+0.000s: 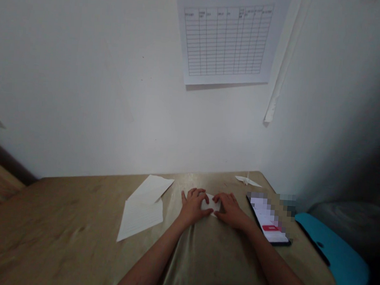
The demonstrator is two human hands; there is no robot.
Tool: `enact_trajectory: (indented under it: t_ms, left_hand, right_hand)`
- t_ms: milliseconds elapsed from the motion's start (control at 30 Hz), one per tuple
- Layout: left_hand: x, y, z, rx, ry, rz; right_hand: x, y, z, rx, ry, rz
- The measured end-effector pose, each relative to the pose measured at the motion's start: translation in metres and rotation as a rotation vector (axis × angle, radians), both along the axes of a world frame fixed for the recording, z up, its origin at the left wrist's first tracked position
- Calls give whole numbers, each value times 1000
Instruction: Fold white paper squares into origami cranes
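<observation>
The small white paper [212,203] is on the cloth-covered table [82,235], between the left hand [192,208] and the right hand [233,211]. Both hands are curved, thumbs apart from forefingers, tips at the paper's edges (whether they pinch it or merely press, I cannot tell). Left of them lie two white sheets [140,220], one overlapping the other. The phone [269,219], screen lit, is near the right hand; a folded scrap [247,181] is beyond that hand, near the wall [83,87].
</observation>
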State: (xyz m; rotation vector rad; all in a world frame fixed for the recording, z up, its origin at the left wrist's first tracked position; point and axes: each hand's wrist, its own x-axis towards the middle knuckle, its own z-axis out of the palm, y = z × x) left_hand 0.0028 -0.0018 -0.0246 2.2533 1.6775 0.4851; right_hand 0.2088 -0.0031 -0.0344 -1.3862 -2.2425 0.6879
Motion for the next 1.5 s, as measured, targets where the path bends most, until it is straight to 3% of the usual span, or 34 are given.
enact_trajectory:
  t_ms: [567,867,1233,1500]
  left_hand:
    - [-14,16,3,-11,-10,13]
    - [-10,7,0,8,27,5]
    - [7,-8,4,1,95,18]
    - [8,-7,-3,20,77,17]
  right_hand:
    - [10,-1,10,-63,48,105]
    - [10,-3,16,-63,78,112]
    - [12,-1,13,-76,143,111]
    - [17,3,5,-55,232,164]
